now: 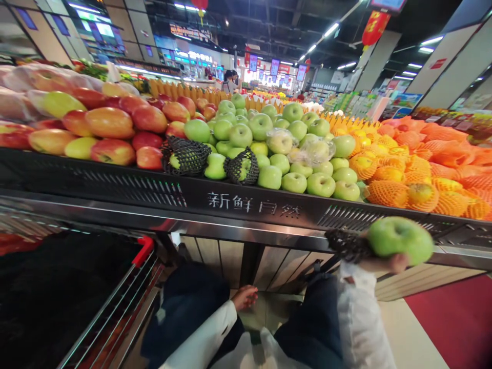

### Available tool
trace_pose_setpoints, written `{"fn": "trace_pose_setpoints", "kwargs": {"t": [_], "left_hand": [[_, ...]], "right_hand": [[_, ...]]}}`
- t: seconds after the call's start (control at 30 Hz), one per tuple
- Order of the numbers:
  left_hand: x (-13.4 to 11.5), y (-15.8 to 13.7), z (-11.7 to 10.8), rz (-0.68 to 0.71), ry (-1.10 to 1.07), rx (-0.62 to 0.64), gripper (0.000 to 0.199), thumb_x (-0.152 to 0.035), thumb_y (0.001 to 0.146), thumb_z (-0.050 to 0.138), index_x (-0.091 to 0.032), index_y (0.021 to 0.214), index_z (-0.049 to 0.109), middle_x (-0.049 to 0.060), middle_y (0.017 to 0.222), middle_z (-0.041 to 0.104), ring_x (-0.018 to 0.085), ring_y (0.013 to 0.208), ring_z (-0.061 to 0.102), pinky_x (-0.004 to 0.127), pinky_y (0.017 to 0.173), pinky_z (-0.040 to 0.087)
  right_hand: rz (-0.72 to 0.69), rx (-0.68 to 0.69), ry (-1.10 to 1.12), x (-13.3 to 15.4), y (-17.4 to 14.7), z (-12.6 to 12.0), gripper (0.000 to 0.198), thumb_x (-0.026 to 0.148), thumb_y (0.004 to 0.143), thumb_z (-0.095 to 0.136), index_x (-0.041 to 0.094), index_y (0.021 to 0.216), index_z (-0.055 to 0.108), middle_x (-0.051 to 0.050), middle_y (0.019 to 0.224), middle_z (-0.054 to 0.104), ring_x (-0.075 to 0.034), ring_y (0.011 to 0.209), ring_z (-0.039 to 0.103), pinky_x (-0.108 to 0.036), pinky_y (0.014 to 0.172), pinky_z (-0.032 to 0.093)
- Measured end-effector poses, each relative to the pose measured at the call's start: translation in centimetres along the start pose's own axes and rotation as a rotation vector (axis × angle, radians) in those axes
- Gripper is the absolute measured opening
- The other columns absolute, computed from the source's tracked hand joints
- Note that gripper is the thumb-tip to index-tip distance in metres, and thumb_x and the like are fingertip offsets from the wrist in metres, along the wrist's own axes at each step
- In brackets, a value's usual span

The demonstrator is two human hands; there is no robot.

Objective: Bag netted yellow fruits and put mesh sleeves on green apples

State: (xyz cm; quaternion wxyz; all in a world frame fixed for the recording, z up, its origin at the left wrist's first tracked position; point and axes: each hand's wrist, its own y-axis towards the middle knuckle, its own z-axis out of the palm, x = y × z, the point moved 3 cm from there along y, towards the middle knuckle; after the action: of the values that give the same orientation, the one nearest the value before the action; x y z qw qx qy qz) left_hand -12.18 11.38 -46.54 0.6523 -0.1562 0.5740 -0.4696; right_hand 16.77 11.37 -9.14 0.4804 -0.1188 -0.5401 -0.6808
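My right hand (397,263) is closed around a green apple (402,238), held up in front of the display's edge at the right. A black foam net (348,245) bunches against the apple's left side at the same hand; whether the fingers grip it as well cannot be told. Low in the middle, between my knees, my left hand (245,297) hangs with its fingers curled together and nothing visible in them. Green apples (294,182) are piled on the display ahead, and two at the front edge wear black foam nets (242,166).
Red apples (111,123) fill the display's left part. Oranges in orange nets (388,193) lie to the right. A black slotted rim (253,202) runs along the front. A shopping cart (115,302) with a red corner stands at my left.
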Motion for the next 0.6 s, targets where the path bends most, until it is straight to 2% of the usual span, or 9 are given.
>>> {"fn": "trace_pose_setpoints", "kwargs": {"t": [0.03,0.07,0.13,0.2,0.23,0.3,0.37,0.5,0.6], "left_hand": [[-0.2,-0.6,0.3,0.002,-0.046,0.069,0.04,-0.05,0.079,0.073,-0.017,0.098,0.06,-0.002,0.076,0.065,0.009,0.06,0.06,0.02,0.056,0.035],[-0.3,-1.2,0.6,0.004,-0.089,0.14,0.048,-0.056,0.077,0.073,-0.017,0.103,0.061,-0.001,0.083,0.067,0.01,0.065,0.063,0.02,0.059,0.037],[-0.4,-2.2,1.3,-0.003,-0.154,0.268,0.063,-0.065,0.072,0.073,-0.018,0.111,0.062,0.002,0.092,0.069,0.013,0.072,0.066,0.022,0.061,0.04],[-0.2,-2.7,2.0,-0.019,-0.197,0.349,0.071,-0.071,0.066,0.075,-0.017,0.112,0.064,0.005,0.092,0.071,0.017,0.072,0.067,0.023,0.059,0.039],[0.0,-2.8,2.2,-0.027,-0.216,0.367,0.072,-0.072,0.066,0.075,-0.017,0.111,0.065,0.005,0.09,0.071,0.017,0.07,0.067,0.024,0.059,0.04],[0.4,-2.6,2.6,-0.037,-0.258,0.357,0.066,-0.07,0.068,0.075,-0.015,0.104,0.067,0.005,0.085,0.072,0.018,0.068,0.066,0.026,0.061,0.043],[0.6,-2.3,2.6,-0.039,-0.307,0.305,0.055,-0.064,0.072,0.076,-0.014,0.095,0.069,0.006,0.082,0.072,0.018,0.071,0.067,0.027,0.068,0.048],[0.7,-1.8,2.3,-0.043,-0.371,0.183,0.032,-0.04,0.075,0.081,-0.015,0.091,0.071,0.004,0.083,0.075,0.016,0.077,0.069,0.024,0.075,0.052],[0.8,-1.1,2.1,-0.094,-0.367,0.126,0.027,-0.034,0.074,0.082,-0.014,0.089,0.072,0.004,0.078,0.074,0.016,0.07,0.068,0.023,0.063,0.05]], "right_hand": [[0.012,0.026,-0.065,-0.6,-2.7,-1.6,0.094,0.08,0.076,-0.008,0.019,0.129,0.04,-0.015,0.133,0.037,-0.034,0.151,0.014,-0.057,0.122,0.028],[0.083,0.216,-0.164,-1.4,-5.6,-2.8,0.09,0.085,0.074,0.004,0.022,0.127,0.041,-0.013,0.133,0.04,-0.034,0.146,0.026,-0.054,0.117,0.037],[0.206,0.443,-0.225,-3.4,-11.8,-5.5,0.081,0.082,0.061,0.051,0.02,0.113,0.048,-0.013,0.111,0.055,-0.033,0.113,0.057,-0.047,0.091,0.054],[0.358,0.667,-0.289,-5.4,-18.0,-7.9,0.065,0.062,0.056,0.068,0.017,0.1,0.052,-0.01,0.088,0.061,-0.025,0.08,0.062,-0.038,0.07,0.055],[0.562,0.878,-0.37,-6.7,-21.3,-8.9,0.058,0.058,0.06,0.065,0.018,0.098,0.05,-0.009,0.084,0.062,-0.022,0.075,0.061,-0.035,0.069,0.054],[0.89,1.177,-0.466,-8.5,-26.8,-10.7,0.057,0.06,0.061,0.057,0.019,0.101,0.046,-0.008,0.091,0.065,-0.021,0.081,0.061,-0.034,0.077,0.053],[0.97,1.285,-0.512,-9.2,-30.3,-11.7,0.057,0.057,0.057,0.062,0.019,0.096,0.046,-0.007,0.087,0.066,-0.021,0.079,0.061,-0.033,0.077,0.052],[0.955,1.451,-0.629,-10.2,-32.9,-12.2,0.085,0.047,0.043,0.082,0.017,0.116,0.051,-0.013,0.111,0.068,-0.031,0.103,0.064,-0.039,0.096,0.05],[0.921,1.6,-0.702,-11.6,-33.2,-12.4,0.096,0.051,0.049,0.083,0.016,0.132,0.049,-0.016,0.134,0.059,-0.033,0.124,0.057,-0.04,0.109,0.043]]}}
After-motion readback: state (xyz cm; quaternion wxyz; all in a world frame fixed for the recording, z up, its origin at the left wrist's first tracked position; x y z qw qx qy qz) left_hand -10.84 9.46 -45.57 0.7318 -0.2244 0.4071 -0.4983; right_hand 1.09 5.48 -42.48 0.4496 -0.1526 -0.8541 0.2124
